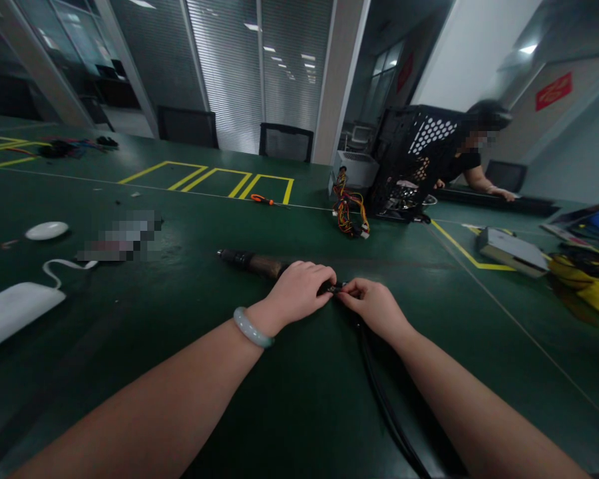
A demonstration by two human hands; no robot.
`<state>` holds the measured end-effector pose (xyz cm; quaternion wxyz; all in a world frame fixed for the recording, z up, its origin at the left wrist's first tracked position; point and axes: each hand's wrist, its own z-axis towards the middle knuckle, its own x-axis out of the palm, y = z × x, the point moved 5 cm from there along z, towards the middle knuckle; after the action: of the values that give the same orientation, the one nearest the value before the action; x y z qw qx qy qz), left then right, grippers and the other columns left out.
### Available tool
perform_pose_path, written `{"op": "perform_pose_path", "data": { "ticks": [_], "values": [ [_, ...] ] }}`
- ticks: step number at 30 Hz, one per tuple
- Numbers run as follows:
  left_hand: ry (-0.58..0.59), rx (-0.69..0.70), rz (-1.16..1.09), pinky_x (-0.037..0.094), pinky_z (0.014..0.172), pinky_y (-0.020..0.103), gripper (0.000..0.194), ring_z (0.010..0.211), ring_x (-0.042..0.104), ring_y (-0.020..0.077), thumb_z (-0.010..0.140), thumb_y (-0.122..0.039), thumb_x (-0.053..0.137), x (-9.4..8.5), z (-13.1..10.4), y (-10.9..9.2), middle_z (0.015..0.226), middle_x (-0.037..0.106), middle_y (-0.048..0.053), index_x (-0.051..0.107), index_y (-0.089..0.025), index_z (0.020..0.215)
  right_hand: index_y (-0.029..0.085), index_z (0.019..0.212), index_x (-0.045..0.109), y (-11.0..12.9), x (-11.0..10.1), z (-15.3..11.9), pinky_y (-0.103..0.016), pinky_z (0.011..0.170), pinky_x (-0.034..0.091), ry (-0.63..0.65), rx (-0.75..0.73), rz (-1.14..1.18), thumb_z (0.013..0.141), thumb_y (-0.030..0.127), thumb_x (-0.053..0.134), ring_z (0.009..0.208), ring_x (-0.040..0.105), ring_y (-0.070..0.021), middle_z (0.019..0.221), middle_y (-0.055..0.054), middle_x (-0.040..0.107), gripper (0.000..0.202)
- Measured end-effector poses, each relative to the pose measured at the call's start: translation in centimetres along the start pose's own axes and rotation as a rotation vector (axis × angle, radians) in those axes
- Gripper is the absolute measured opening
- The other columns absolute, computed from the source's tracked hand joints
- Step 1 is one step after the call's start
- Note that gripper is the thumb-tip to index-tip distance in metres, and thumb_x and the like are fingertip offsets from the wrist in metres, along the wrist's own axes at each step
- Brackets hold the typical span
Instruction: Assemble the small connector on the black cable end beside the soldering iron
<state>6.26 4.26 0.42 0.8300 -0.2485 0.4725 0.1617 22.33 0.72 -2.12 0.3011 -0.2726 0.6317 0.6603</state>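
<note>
A long, dark cylindrical tool with a brownish grip and a pointed metal tip lies on the green table, its tip to the left. My left hand, a pale bangle on its wrist, is closed over the rear end of this tool. Just right of it, my right hand pinches a small dark piece at the tool's rear; its exact kind is hidden by my fingers. From under my right hand a black cable runs down toward the front edge.
An orange-handled screwdriver lies beyond the tool. Behind stand a power supply with bundled wires and a black computer case. A co-worker is at the right. A white mouse and white box lie left.
</note>
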Motion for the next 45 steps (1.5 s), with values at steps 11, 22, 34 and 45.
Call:
{"op": "perform_pose_path", "data": {
  "ticks": [11, 22, 34, 45],
  "values": [
    [0.006, -0.007, 0.001, 0.044, 0.085, 0.039, 0.012, 0.092, 0.061, 0.0216, 0.083, -0.023, 0.061, -0.04, -0.13, -0.01, 0.095, 0.066, 0.002, 0.061, -0.021, 0.095, 0.022, 0.082, 0.07, 0.01, 0.02, 0.0, -0.024, 0.057, 0.041, 0.011, -0.001, 0.002, 0.08, 0.036, 0.061, 0.064, 0.062, -0.0146, 0.077, 0.0, 0.072, 0.016],
    [0.008, -0.011, -0.008, 0.044, 0.088, 0.04, 0.012, 0.094, 0.061, 0.0217, 0.083, -0.019, 0.06, 0.13, -0.11, 0.07, 0.096, 0.066, 0.002, 0.06, -0.021, 0.094, 0.021, 0.081, 0.07, 0.25, 0.01, 0.0, -0.024, 0.057, 0.041, 0.009, 0.001, 0.005, 0.079, 0.035, 0.062, 0.065, 0.063, -0.0149, 0.076, 0.0, 0.072, 0.016],
    [0.002, -0.021, -0.015, 0.044, 0.084, 0.039, 0.017, 0.091, 0.061, 0.022, 0.084, -0.03, 0.063, -0.15, -0.1, -0.04, 0.094, 0.065, 0.002, 0.059, -0.021, 0.097, 0.021, 0.082, 0.07, 0.29, -0.08, -0.04, -0.024, 0.056, 0.041, 0.021, 0.014, 0.014, 0.079, 0.037, 0.062, 0.063, 0.062, -0.0149, 0.077, -0.001, 0.072, 0.017],
    [-0.005, -0.016, -0.004, 0.044, 0.087, 0.04, 0.008, 0.093, 0.061, 0.0217, 0.085, -0.024, 0.06, -0.02, -0.11, 0.0, 0.096, 0.066, 0.003, 0.06, -0.02, 0.092, 0.021, 0.082, 0.07, 0.03, 0.0, 0.14, -0.023, 0.054, 0.04, 0.016, 0.012, 0.001, 0.079, 0.038, 0.062, 0.061, 0.061, -0.0144, 0.074, 0.0, 0.071, 0.019]
  ]
}}
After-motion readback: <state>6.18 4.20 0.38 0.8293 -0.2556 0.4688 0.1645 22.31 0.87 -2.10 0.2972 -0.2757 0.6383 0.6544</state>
